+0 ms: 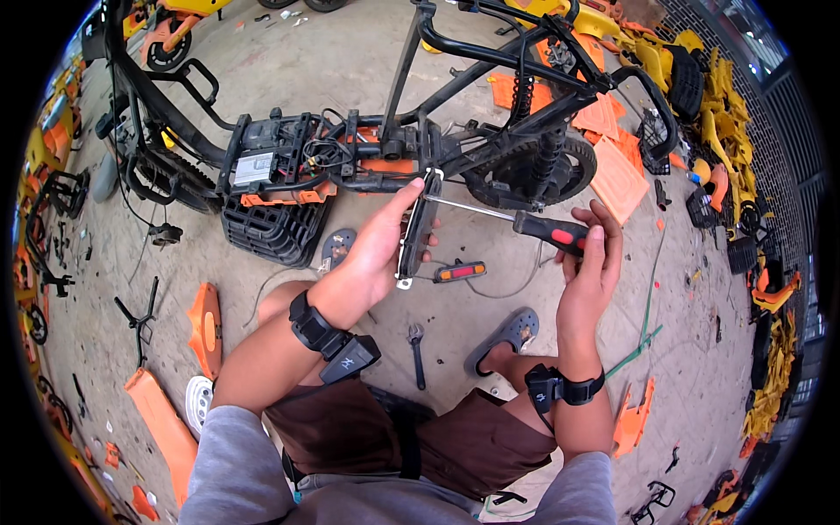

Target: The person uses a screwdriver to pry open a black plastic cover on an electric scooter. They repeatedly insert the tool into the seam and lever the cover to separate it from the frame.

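My left hand [378, 241] is closed round a long, narrow black part with white edges [411, 236], held upright in front of the stripped frame; I cannot tell what kind of part it is. In my right hand [591, 276] is a screwdriver [542, 229] with a black and red handle, gripped between the fingers. Its shaft points left, and the tip meets or lies just in front of the upper end of the black part. Behind stands the black frame of an electric scooter [477, 57], with a battery or electrical unit [271, 136] and loose cables [325, 149].
A red and orange tail light [459, 271] on a wire lies on the concrete floor, near an adjustable wrench [416, 354]. Orange panels [166, 429] rest at left and behind the rear wheel [560, 175]. Yellow body parts [717, 114] are piled along the right wall.
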Action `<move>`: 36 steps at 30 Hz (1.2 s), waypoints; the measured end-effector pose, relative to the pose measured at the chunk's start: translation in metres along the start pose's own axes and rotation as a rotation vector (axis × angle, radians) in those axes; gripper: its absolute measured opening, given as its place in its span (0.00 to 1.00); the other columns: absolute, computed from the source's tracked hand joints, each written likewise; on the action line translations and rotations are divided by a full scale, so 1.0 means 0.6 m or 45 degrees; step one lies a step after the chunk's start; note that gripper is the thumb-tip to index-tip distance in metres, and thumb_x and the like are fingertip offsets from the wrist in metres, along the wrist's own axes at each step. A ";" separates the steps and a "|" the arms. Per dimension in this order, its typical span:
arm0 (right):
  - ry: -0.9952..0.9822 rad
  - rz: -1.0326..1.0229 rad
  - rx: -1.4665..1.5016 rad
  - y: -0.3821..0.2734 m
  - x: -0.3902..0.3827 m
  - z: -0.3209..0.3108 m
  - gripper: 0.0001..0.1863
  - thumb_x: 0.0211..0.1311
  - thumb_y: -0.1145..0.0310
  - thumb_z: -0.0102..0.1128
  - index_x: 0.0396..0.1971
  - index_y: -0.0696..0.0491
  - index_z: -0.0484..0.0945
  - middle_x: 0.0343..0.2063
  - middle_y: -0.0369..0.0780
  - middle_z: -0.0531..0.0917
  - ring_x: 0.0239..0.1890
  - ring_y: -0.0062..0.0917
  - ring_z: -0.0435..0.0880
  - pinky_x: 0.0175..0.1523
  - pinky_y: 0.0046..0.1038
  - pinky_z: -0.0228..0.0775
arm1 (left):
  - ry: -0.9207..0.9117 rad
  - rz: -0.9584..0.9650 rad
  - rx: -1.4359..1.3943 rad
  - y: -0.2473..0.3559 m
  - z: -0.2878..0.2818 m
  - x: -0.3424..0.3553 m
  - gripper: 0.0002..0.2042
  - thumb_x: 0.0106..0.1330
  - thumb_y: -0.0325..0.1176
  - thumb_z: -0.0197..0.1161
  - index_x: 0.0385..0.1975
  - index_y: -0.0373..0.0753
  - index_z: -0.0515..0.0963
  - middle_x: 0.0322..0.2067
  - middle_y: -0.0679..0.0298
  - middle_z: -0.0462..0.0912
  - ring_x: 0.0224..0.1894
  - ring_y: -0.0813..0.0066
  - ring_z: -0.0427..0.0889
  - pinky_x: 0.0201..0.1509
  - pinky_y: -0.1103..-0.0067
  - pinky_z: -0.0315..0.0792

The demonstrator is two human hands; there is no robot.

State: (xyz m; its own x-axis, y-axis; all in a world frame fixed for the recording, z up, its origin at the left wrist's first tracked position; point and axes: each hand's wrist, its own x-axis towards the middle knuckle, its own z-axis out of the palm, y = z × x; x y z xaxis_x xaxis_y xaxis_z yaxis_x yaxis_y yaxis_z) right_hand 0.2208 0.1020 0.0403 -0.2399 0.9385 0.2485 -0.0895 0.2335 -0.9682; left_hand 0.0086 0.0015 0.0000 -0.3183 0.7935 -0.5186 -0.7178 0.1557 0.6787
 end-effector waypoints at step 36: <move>-0.030 -0.446 -0.186 0.020 0.004 -0.010 0.21 0.70 0.71 0.44 0.61 0.57 0.66 0.51 0.43 0.76 0.32 0.17 0.77 0.35 0.20 0.68 | -0.011 0.006 0.024 -0.001 0.005 -0.003 0.23 0.67 0.56 0.59 0.46 0.41 0.73 0.34 0.60 0.80 0.30 0.72 0.80 0.30 0.76 0.75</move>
State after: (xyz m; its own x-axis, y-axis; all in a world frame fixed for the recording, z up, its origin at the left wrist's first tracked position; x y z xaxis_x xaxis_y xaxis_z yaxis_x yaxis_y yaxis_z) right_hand 0.2251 0.1088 0.0290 -0.2412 0.7896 0.5642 -0.0314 0.5747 -0.8177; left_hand 0.0116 0.0017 0.0022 -0.3159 0.7994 -0.5110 -0.7047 0.1630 0.6906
